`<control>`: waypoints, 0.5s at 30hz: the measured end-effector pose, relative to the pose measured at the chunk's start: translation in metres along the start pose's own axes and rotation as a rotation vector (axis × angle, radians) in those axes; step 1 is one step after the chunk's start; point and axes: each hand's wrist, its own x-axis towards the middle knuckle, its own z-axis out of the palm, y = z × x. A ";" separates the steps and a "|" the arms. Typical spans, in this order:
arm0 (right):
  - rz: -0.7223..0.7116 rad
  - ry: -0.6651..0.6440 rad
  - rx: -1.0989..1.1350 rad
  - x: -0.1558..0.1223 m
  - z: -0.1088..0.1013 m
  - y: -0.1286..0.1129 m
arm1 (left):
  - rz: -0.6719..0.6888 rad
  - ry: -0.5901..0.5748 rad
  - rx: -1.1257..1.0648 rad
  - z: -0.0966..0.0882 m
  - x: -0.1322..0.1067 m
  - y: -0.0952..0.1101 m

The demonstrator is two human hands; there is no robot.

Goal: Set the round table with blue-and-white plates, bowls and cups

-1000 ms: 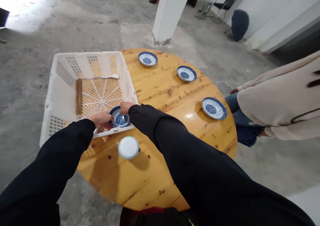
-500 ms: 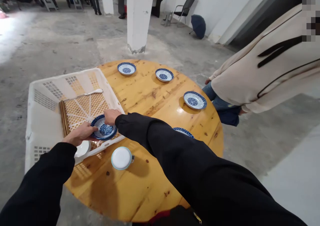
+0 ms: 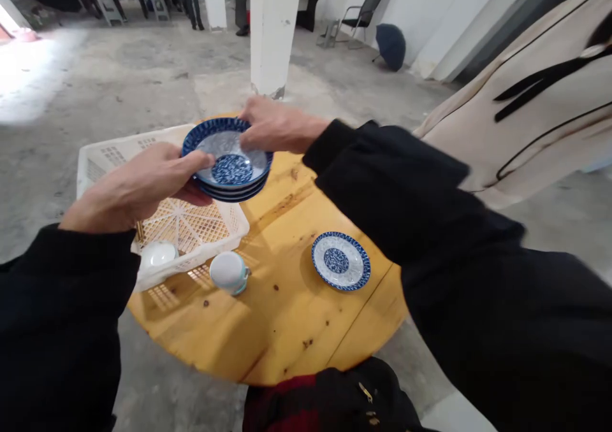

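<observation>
A small stack of blue-and-white patterned plates (image 3: 232, 162) is held up in the air above the round wooden table (image 3: 282, 317). My left hand (image 3: 138, 187) grips the stack's left rim, thumb on top. My right hand (image 3: 277, 125) pinches the far right rim of the top plate. Below them sits a white plastic crate (image 3: 191, 228) holding a white bowl (image 3: 157, 253). One more patterned plate (image 3: 341, 260) lies flat on the table at the right. A white cup (image 3: 229, 271) rests on the table just outside the crate.
A person in a cream hoodie (image 3: 526, 107) stands close at the table's right side. A white pillar (image 3: 272, 30) rises behind the table. A black chair (image 3: 363, 8) and a dark umbrella (image 3: 391, 44) stand by the far wall. Bare concrete floor surrounds the table.
Both hands lifted the plates out of the crate and raised them towards me. The view tilted, so the far plates are now hidden behind my arms.
</observation>
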 end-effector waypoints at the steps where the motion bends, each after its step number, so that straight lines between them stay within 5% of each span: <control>1: -0.007 -0.009 -0.018 -0.011 -0.007 0.005 | 0.003 -0.016 0.022 0.009 -0.006 0.011; 8: -0.068 -0.159 -0.126 -0.086 -0.017 0.052 | -0.129 -0.123 0.105 0.087 -0.042 0.042; 15: -0.139 -0.312 -0.128 -0.161 0.008 0.153 | -0.176 -0.182 -0.021 0.218 -0.076 0.040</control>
